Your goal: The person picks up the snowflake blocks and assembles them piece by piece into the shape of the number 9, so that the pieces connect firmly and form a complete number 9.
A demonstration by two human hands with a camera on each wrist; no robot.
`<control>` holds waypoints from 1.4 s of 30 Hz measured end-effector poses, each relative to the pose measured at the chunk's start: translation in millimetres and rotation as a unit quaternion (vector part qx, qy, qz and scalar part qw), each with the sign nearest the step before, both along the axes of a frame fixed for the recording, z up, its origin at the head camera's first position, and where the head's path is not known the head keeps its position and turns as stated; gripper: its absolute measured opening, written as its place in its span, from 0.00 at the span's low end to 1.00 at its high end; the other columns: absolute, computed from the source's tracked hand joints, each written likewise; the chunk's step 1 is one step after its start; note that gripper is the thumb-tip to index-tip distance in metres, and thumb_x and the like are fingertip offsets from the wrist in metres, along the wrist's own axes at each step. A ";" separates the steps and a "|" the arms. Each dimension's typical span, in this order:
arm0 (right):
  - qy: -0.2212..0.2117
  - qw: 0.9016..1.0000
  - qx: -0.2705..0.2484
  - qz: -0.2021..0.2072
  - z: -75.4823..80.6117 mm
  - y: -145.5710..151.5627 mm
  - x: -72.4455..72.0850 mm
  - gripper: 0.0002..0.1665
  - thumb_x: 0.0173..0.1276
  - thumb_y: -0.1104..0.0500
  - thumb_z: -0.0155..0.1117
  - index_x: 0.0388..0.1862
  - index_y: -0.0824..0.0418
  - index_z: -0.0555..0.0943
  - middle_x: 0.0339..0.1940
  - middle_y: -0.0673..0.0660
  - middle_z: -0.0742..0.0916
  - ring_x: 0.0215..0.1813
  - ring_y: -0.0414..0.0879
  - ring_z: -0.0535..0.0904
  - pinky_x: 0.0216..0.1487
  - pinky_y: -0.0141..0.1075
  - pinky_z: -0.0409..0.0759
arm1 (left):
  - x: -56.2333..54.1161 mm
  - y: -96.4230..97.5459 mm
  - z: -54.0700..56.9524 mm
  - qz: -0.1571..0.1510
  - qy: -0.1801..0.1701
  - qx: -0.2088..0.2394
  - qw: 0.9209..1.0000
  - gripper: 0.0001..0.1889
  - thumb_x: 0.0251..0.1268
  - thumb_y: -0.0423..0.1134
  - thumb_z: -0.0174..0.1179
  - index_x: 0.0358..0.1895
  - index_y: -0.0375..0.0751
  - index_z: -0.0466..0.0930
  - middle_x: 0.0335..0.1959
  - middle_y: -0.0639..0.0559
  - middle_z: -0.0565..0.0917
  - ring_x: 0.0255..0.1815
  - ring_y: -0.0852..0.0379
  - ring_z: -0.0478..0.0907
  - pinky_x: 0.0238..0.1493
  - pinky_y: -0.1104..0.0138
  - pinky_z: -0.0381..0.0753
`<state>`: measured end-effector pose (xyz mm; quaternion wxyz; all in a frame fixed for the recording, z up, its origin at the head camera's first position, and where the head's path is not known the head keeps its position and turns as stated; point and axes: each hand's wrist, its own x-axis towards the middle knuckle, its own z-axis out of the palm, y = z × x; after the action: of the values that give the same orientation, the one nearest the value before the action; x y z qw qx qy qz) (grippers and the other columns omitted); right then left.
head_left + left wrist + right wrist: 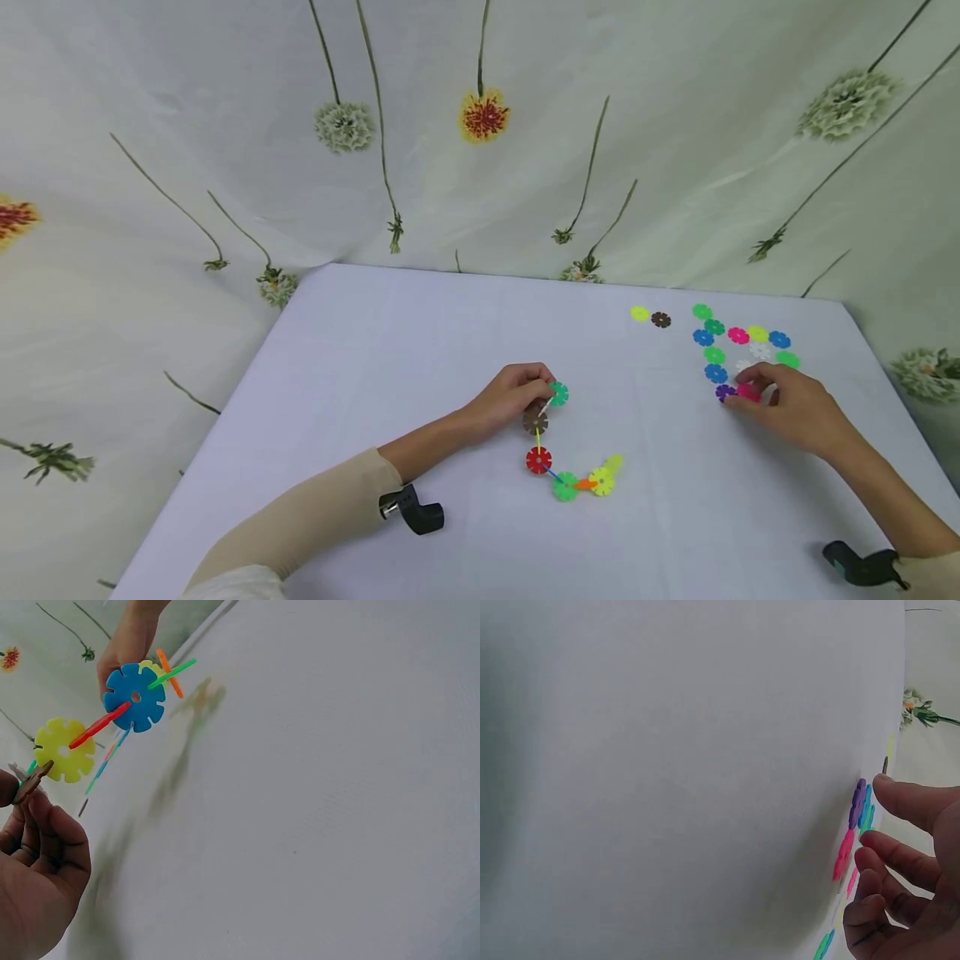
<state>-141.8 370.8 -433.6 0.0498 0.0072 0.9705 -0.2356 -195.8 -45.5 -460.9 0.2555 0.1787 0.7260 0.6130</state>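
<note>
Okay, left hand [516, 392] pinches disc chain [532, 458] at its far end, rest curving nearer the wearer. Right of chain: right hand [798, 410], fingers parted, at purple disc [722, 390].

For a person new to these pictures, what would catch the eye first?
Probably the colourful chain of discs, held by the left hand near the middle of the table. Then the loose discs on the right, beside the right hand, and the flowered backdrop behind.

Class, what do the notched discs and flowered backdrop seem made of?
Discs: probably smooth plastic, with solid, even colours and clean slots. Backdrop: thin printed sheet with a faint sheen, perhaps fabric given its wrinkles, though plastic is possible.
</note>
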 end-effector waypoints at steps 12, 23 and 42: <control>0.006 1.000 0.000 0.006 -6.1 -3.8 -7.2 0.24 0.69 0.57 0.76 0.55 0.70 0.79 0.47 0.69 0.86 0.48 0.61 0.80 0.36 0.32 0.79 | 2.1 -3.3 3.1 -0.007 0.000 0.003 1.000 0.08 0.75 0.37 0.51 0.42 0.39 0.79 0.26 0.56 0.74 0.28 0.60 0.71 0.35 0.69 0.74; 0.082 0.996 -0.018 0.036 -6.2 -16.7 -8.7 0.12 0.68 0.65 0.77 0.47 0.61 0.83 0.42 0.63 0.91 0.46 0.60 0.88 0.37 0.22 0.80 | 4.8 -4.3 5.7 -0.005 -0.002 -0.004 1.000 0.09 0.76 0.39 0.52 0.43 0.38 0.79 0.26 0.56 0.74 0.27 0.60 0.70 0.34 0.69 0.74; 0.073 0.977 -0.175 0.093 0.2 -90.6 -6.2 0.10 0.72 0.62 0.75 0.49 0.57 0.84 0.43 0.55 0.91 0.42 0.32 0.86 0.44 0.25 0.86 | 6.2 -3.2 1.5 -0.023 0.014 0.000 1.000 0.09 0.79 0.39 0.53 0.45 0.37 0.79 0.25 0.57 0.73 0.28 0.61 0.71 0.33 0.70 0.74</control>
<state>-148.0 280.2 -433.5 0.0013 -0.1095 0.9117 -0.3961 -189.6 -48.7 -459.4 0.2591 0.2039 0.7253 0.6043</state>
